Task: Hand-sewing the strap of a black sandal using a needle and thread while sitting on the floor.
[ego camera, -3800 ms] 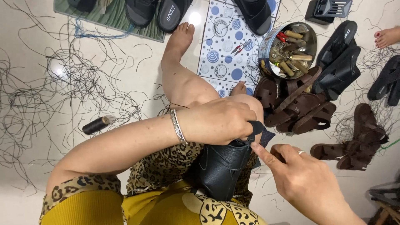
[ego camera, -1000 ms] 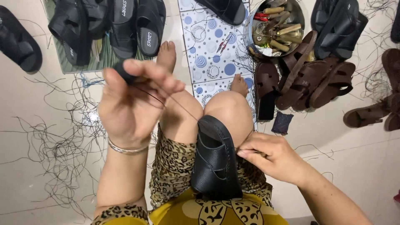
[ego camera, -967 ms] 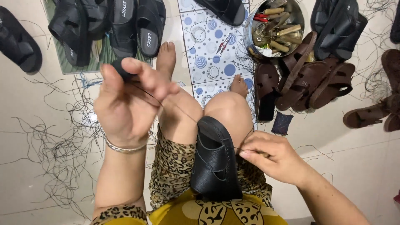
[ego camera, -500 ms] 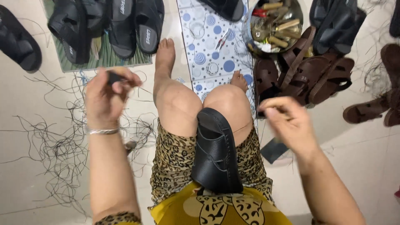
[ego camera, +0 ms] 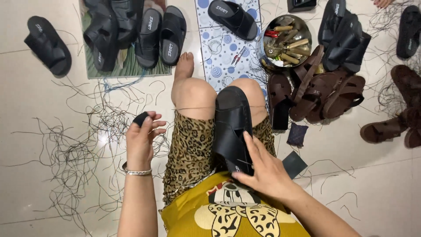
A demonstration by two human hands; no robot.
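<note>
A black slide sandal (ego camera: 232,124) lies sole-down along my right thigh, toe toward the knee. My right hand (ego camera: 265,169) rests flat on its heel end, fingers spread along the sandal's side. My left hand (ego camera: 141,139) is raised over the floor to the left of my legs and pinches a small black tool handle (ego camera: 140,118) between thumb and fingers. A thin dark thread (ego camera: 193,108) stretches from that hand across my knees toward the sandal. A silver bracelet sits on the left wrist.
Cut black threads (ego camera: 83,140) litter the white tile floor at left. Black sandals (ego camera: 127,30) lie on a green mat at top. A round metal bowl of tools (ego camera: 283,41) sits on a blue dotted cloth (ego camera: 219,48). Brown sandals (ego camera: 324,90) pile at right.
My left hand has dropped lower and stays out to the left with the tool. My right hand came down from the air and now lies on the sandal's heel end.
</note>
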